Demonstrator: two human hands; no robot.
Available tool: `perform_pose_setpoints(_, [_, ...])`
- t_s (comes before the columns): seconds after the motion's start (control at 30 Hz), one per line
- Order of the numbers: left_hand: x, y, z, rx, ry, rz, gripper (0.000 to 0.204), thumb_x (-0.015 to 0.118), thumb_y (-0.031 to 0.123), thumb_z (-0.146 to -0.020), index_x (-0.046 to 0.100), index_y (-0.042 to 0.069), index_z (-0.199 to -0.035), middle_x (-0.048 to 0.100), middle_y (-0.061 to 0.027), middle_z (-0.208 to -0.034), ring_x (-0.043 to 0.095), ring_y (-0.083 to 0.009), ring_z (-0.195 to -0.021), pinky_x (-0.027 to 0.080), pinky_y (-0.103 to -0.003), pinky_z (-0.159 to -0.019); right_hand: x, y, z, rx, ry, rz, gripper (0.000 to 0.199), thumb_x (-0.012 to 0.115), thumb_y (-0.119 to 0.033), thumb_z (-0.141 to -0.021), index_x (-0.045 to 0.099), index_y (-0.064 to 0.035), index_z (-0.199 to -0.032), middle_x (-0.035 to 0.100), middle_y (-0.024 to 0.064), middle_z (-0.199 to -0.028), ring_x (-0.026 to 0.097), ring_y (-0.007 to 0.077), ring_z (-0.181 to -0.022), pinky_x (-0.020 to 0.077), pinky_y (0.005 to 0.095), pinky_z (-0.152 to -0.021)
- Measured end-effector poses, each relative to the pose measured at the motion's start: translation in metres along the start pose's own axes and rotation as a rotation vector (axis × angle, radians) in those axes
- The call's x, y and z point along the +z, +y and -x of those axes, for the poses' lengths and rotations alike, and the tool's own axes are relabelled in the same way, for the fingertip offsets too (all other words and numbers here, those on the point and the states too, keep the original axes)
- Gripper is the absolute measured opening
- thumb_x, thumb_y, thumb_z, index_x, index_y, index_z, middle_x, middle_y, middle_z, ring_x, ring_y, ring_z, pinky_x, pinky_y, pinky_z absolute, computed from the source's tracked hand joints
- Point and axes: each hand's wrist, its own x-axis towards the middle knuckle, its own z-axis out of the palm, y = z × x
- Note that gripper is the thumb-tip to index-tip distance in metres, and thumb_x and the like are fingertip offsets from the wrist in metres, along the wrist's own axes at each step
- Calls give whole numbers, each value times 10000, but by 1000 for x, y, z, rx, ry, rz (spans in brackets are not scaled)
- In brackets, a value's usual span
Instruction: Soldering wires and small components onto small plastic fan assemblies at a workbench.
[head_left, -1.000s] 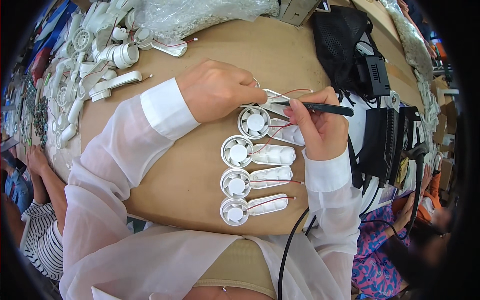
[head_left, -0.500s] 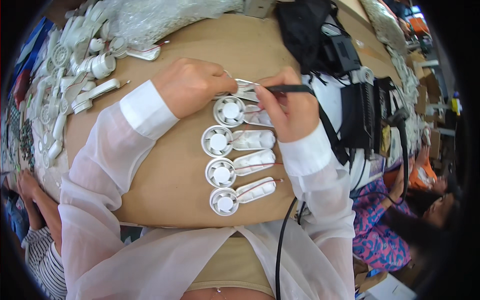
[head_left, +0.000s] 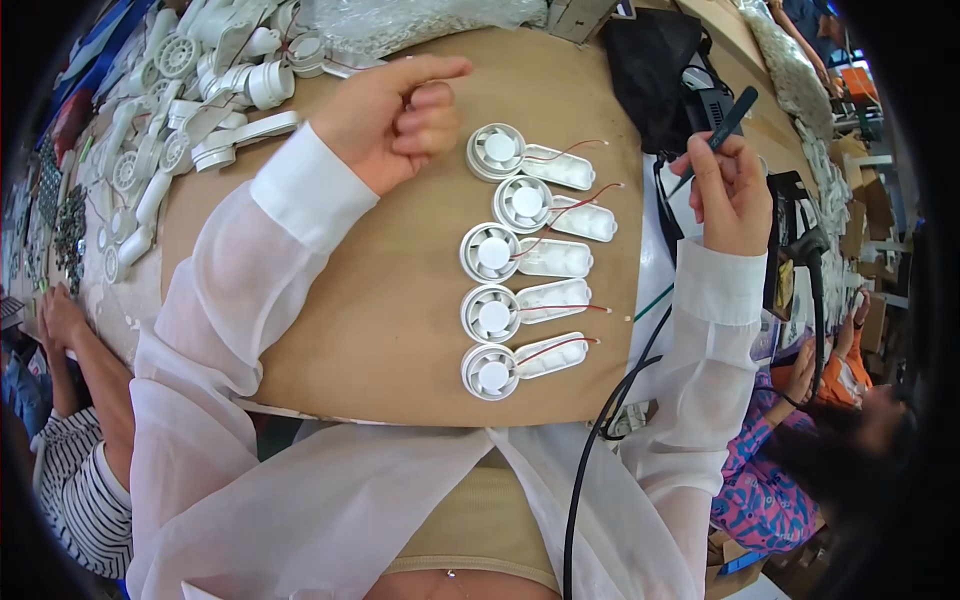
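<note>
Several white handheld fan bodies (head_left: 493, 254) lie in a column on the brown tabletop (head_left: 380, 340). Each has a round head with blades and a hollow handle shell pointing right; red wires run over the handles. My left hand (head_left: 405, 120) hovers left of the topmost fan body (head_left: 498, 150), not touching it. Its index finger is stretched out and the others are curled in, with nothing visible inside. Right of the column, my right hand (head_left: 735, 195) grips slim dark tweezers (head_left: 738, 112) between thumb and fingers, raised off the table.
White plastic fan parts (head_left: 215, 90) are heaped at the far left, beside clear plastic wrapping (head_left: 420, 22). A black bag (head_left: 650, 75) and a black cable (head_left: 580, 480) lie at the right. Other people sit on both sides; one wears a striped sleeve (head_left: 85, 500).
Both hands have drawn away from the topmost fan body, left hand up and left, right hand to the right with the tweezers. That fan body now lies uncovered on the table.
</note>
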Motion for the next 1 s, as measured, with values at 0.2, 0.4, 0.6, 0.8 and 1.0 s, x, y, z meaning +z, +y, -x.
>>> perform_pose_setpoints(0.2, [17, 101, 37, 35, -413, 457, 135, 453, 80, -998, 495, -44, -1033, 374, 7, -722, 308, -86, -584, 297, -217, -502, 4, 52, -8, -35, 173, -74, 183, 637, -167, -941, 625, -6, -1029, 624, 30, -717, 500, 71, -599, 400, 190, -570])
perform_pose_setpoints(0.4, [61, 161, 10, 360, 130, 544, 84, 411, -68, -888, 423, -39, -966, 426, -122, -893, 400, -207, -797, 397, -347, -743, -15, 32, -2, 44, 21, -3, 171, 639, -149, -940, 637, -21, -1053, 594, 16, -713, 521, 77, -609, 406, 196, -583])
perform_pose_setpoints(0.6, [69, 196, -42, 192, 54, 479, 121, 389, -102, -844, 412, -25, -935, 441, -164, -959, 423, -246, -818, 403, -399, -770, -32, 27, -5, 66, 50, -59, 156, 650, -132, -927, 648, -23, -1038, 575, 6, -681, 492, 70, -586, 382, 192, -552])
perform_pose_setpoints(0.8, [94, 199, -74, 258, 212, 239, 111, 418, -25, -892, 495, -34, -972, 522, -177, -978, 500, -260, -841, 439, -398, -801, -46, 30, -14, 45, 11, -10, 154, 668, -119, -906, 659, -20, -1024, 544, -16, -642, 448, 62, -554, 353, 187, -523])
perform_pose_setpoints(1.0, [119, 191, -96, 310, 342, 16, 177, 447, 53, -941, 578, -43, -1009, 604, -190, -996, 576, -274, -864, 476, -397, -833, -57, 42, -8, 57, 49, -16, 159, 688, -119, -888, 676, -29, -1018, 520, -33, -620, 410, 55, -530, 326, 187, -500])
